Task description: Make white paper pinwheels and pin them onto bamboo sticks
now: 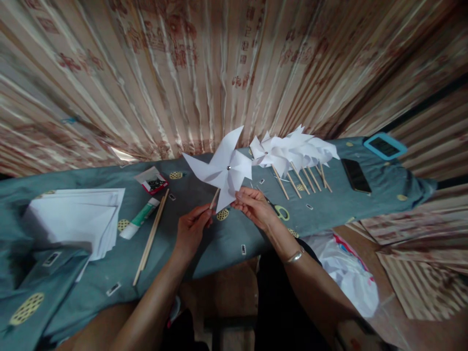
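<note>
A white paper pinwheel [222, 168] with a shiny pin at its centre is held up over the cloth-covered table. My left hand [190, 225] is closed around its thin wooden stick, just below the blades. With bent fingers, my right hand [253, 205] pinches the lower right paper blade near its edge. Behind my right hand lie scissors [282, 212] with a yellow-green handle, their blades partly hidden. Several finished-looking pinwheels [280, 153] lie overlapping in a row at the back right, sticks pointing toward me.
White paper sheets [73, 214] are stacked at left. Nearby are a glue stick [141, 218], loose wooden sticks [153, 239] and a red box [151, 181] of small dark pins. A black phone [356, 175] and blue-framed device [385, 146] lie right. A patterned curtain [219, 73] hangs behind.
</note>
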`<state>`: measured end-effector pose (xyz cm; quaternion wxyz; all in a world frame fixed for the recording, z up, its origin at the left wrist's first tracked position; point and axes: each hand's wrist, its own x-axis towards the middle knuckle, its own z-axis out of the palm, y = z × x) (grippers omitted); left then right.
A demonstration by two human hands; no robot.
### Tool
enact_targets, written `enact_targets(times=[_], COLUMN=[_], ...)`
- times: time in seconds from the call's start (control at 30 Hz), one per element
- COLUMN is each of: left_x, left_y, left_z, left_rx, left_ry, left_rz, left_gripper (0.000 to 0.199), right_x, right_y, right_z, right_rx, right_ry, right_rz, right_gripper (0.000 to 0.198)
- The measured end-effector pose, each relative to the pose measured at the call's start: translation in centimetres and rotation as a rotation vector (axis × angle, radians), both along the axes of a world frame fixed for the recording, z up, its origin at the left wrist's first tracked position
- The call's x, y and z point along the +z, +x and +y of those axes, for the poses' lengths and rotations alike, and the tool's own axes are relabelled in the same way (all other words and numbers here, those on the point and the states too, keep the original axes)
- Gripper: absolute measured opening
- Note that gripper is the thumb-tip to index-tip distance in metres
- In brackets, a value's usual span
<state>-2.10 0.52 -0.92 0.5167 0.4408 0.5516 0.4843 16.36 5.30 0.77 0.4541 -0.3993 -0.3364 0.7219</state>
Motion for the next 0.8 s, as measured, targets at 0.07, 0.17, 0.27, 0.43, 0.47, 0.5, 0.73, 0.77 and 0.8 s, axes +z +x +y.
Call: enact_targets(times=[0.07, 0.17, 0.27, 0.43, 0.47, 0.5, 0.73, 0.77, 0.8], left_x=[-0.1, -0.2, -0.2, -0.2, -0.2, -0.1, -0.2, -0.2, -0.2], left_y=[0.1, 0.3, 0.5, 0.4, 0.4, 0.4, 0.3, 0.4, 0.4], left_z=[0.0, -0.1, -0.2, -0.2, -0.2, -0.2, -0.1, -0.1, -0.1], left_rx=[-0.006, -0.015, -0.013, 0.007, 0.015, 0.023, 0.039, 0.037, 0.033], left_ry=[-0.005, 0.003, 0.005, -0.014, -0.02, -0.027, -0.047, -0.049, -0.055], left_rz=[-0.011, -0.01, -0.026, -0.071, -0.084, -0.101, -0.2, -0.206, -0.213], left_gripper=[0.031, 0.027, 0.03, 0.034, 0.033, 0.033, 0.029, 0.028, 0.028], right_x=[0.0, 0.0, 0.0, 0.3, 0.4, 0.6, 1.3, 1.2, 1.1], right_y=[-0.1, -0.4, -0.9, -0.5, 0.0, 0.6, 4.5, 4.6, 4.5], right_z=[-0.1, -0.2, -0.5, -0.7, -0.6, -0.4, 1.5, 1.7, 1.9], right_rx=[0.015, 0.033, 0.058, 0.09, 0.083, 0.064, -0.41, -0.436, -0.44], right_ry=[-0.004, -0.001, 0.041, 0.115, 0.124, 0.133, 0.182, 0.185, 0.185], right_rz=[-0.007, -0.019, -0.057, -0.14, -0.148, -0.154, -0.093, -0.105, -0.125], right_gripper=[0.031, 0.032, 0.033, 0.033, 0.033, 0.032, 0.03, 0.031, 0.032])
